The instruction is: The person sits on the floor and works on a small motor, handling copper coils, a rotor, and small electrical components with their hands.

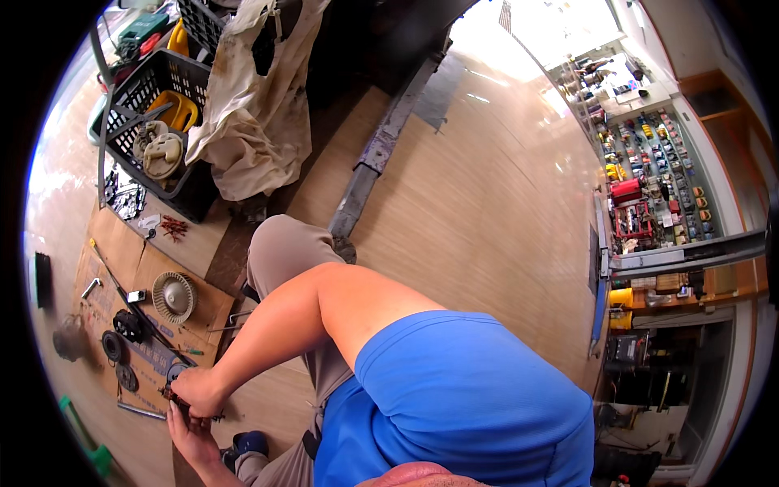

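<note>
Both my hands meet low at the left, over the near edge of a flattened cardboard sheet. My right hand reaches down with its fingers closed round a small dark part with reddish-brown bits. Just below it, my left hand has its fingers up against the same part, gripping it from underneath. My fingers cover most of the part, so its kind is hidden. Near the hands lie a green-handled screwdriver and a metal tube. A pale blower wheel rests farther up the cardboard.
Black round parts and a long dark rod lie on the cardboard. Beyond it stands a black plastic crate with a stained cloth draped over it. A metal beam crosses the tiled floor; loaded shelves line the right.
</note>
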{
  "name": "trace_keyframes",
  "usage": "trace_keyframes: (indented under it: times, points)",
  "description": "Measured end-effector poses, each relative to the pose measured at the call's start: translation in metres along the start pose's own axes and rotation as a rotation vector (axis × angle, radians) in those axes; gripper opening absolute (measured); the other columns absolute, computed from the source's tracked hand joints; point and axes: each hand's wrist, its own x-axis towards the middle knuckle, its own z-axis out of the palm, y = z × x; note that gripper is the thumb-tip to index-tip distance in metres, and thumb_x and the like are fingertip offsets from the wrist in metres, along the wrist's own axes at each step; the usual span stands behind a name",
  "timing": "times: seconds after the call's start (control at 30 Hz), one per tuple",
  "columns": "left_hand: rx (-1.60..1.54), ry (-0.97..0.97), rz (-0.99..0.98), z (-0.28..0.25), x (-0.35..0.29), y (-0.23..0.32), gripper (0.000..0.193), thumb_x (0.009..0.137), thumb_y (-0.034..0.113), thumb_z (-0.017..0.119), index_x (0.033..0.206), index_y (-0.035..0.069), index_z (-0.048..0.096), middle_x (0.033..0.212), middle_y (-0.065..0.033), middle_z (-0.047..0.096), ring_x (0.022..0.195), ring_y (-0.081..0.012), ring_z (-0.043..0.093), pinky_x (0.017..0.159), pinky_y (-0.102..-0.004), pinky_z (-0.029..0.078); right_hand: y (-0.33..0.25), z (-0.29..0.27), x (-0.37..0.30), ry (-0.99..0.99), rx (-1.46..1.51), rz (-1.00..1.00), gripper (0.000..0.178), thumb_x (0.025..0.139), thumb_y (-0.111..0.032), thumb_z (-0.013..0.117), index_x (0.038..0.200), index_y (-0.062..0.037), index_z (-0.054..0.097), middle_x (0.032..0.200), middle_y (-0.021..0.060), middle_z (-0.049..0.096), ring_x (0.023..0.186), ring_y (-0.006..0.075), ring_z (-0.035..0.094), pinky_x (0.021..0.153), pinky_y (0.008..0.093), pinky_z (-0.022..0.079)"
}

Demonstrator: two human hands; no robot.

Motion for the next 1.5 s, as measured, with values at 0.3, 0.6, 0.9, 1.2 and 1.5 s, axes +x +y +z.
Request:
trace_keyframes:
  times: [0.3,0.6,0.9,1.2,1.5]
  points:
    - [0.005,0.007,-0.002,-0.012,0.004,-0.009,0.043,0.1,0.032,0.052,0.134,0.006,0.045,0.122,-0.0094,0.059,0.101,-0.0217,0.062,0.083,-0.0361,0.05,0.006,0.01,0.003,0.011,-0.015,-0.013,0.02,0.072,-0.017,0.067,0.079,0.0016,0.071,0.081,0.0236,0.068,0.084,0.0361,0.068,0.076,0.0411,0.055]
    - [0.018,-0.03,0.003,-0.017,0.003,-0.008,0.043,0.1,0.031,0.051,0.135,0.006,0.046,0.123,-0.0092,0.06,0.099,-0.0207,0.064,0.082,-0.0339,0.051,0.001,0.009,0.0,-0.022,-0.02,0.003,0.02,0.072,-0.016,0.067,0.08,0.0021,0.071,0.083,0.0236,0.069,0.084,0.0363,0.068,0.076,0.0407,0.055]
    - [0.045,-0.004,0.012,-0.006,-0.004,-0.004,0.045,0.099,0.031,0.054,0.134,0.005,0.046,0.12,-0.0089,0.06,0.093,-0.019,0.063,0.079,-0.0326,0.051,0.005,0.015,0.005,-0.021,-0.026,0.0,0.02,0.072,-0.016,0.068,0.08,0.0022,0.07,0.084,0.024,0.069,0.085,0.037,0.068,0.077,0.0417,0.054]
    - [0.05,-0.031,0.012,-0.014,0.0,-0.005,0.044,0.099,0.031,0.053,0.134,0.005,0.047,0.121,-0.0095,0.06,0.099,-0.0208,0.064,0.081,-0.0342,0.052,0.0,0.011,0.001,-0.046,-0.018,0.018,0.022,0.073,-0.018,0.069,0.082,0.0025,0.07,0.086,0.0237,0.069,0.088,0.0367,0.068,0.078,0.0417,0.054]
    - [0.042,-0.012,0.007,-0.01,-0.003,-0.005,0.041,0.1,0.031,0.052,0.132,0.006,0.048,0.118,-0.0093,0.062,0.096,-0.0211,0.066,0.079,-0.0335,0.053,-0.001,0.01,0.0,-0.059,0.002,-0.012,0.022,0.072,-0.015,0.068,0.083,0.0037,0.069,0.085,0.0235,0.069,0.087,0.0367,0.068,0.077,0.0422,0.054]
